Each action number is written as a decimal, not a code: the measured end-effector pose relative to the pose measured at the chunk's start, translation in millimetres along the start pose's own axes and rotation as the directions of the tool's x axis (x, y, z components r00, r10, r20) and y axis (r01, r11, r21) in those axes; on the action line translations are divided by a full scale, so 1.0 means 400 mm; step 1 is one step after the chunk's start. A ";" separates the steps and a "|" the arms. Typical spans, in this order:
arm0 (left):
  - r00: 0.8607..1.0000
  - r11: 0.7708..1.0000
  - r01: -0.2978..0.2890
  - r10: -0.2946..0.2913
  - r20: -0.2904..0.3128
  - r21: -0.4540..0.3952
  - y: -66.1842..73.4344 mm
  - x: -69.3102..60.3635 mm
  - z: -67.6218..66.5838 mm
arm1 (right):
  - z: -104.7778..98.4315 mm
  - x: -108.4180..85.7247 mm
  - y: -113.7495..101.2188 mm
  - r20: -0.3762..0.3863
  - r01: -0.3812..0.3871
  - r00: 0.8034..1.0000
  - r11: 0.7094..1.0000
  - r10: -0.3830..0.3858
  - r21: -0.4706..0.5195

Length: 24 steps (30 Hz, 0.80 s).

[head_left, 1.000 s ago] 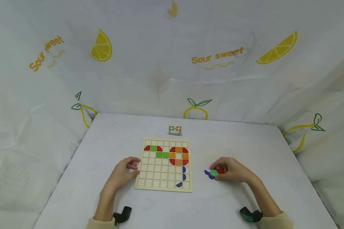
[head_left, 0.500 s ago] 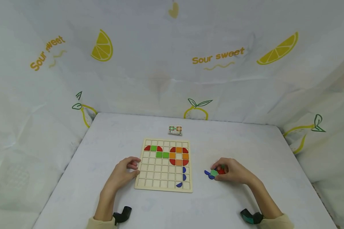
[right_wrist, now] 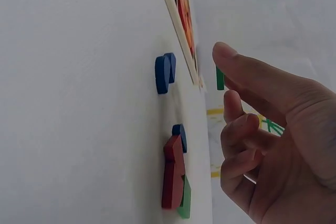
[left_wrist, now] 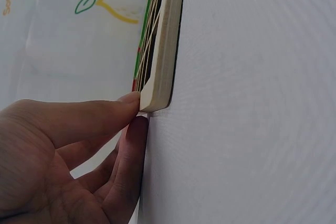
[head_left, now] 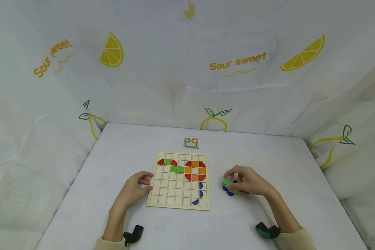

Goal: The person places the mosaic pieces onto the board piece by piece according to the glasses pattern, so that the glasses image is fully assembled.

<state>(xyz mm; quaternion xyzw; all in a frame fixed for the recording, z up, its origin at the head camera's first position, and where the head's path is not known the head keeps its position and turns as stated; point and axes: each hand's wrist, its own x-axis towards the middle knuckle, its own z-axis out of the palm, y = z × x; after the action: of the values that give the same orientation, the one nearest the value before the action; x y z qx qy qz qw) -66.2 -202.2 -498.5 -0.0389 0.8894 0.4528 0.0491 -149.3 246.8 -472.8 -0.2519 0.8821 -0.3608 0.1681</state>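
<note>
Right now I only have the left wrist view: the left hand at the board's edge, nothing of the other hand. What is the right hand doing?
Observer: The right hand is pinching a green piece.

Operator: Is that piece over the board?

Observer: No, in the head view it is off to the right of the board.

Operator: I see the board almost edge-on. Are there any blue pieces on it?

Observer: Yes, three blue half-discs lie toward its near right corner.
</note>
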 end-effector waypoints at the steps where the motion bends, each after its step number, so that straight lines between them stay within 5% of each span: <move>1: 1.000 1.000 -0.001 0.001 0.000 -0.001 0.000 0.000 0.000 | 0.001 0.007 -0.007 0.000 0.003 1.000 1.000 -0.003 0.001; 24: 1.000 1.000 0.008 -0.008 -0.006 -0.006 -0.006 0.003 0.004 | 0.109 0.260 -0.173 0.092 0.221 0.969 0.972 -0.227 0.073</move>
<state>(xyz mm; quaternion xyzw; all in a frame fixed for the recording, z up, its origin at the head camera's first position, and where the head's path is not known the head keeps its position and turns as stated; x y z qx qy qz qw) -67.0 -202.4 -501.3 -0.0439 0.8880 0.4553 0.0479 -191.1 121.4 -464.5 -0.3625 0.8268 -0.3917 0.1780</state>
